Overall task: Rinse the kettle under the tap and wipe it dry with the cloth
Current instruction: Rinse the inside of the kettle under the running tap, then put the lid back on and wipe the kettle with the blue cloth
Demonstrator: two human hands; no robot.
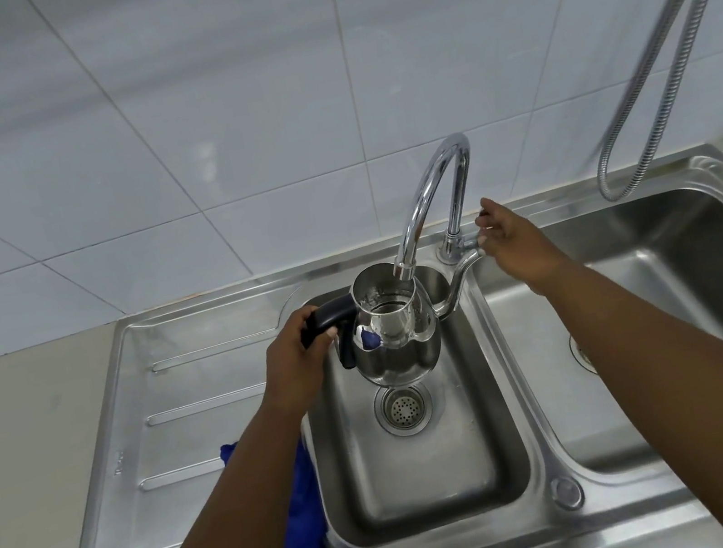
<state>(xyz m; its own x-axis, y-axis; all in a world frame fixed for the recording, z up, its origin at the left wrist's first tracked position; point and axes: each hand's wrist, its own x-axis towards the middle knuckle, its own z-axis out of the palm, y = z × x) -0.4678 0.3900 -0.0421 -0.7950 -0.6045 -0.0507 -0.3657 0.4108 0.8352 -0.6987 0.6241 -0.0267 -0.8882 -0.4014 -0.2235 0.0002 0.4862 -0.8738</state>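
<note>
A shiny steel kettle (396,337) with a black handle and a thin curved spout hangs over the small left sink basin (423,469), its open top right under the outlet of the chrome gooseneck tap (431,185). My left hand (299,370) grips the black handle. My right hand (512,243) reaches to the tap's lever at its base, fingers around it. A blue cloth (300,518) lies on the draining board beside the basin, partly hidden under my left forearm. I cannot tell whether water is running.
A larger right basin (669,294) sits next to the small one. A ribbed steel draining board (179,400) lies to the left. A flexible metal hose (670,45) hangs at the upper right. Grey-white tiles cover the wall behind.
</note>
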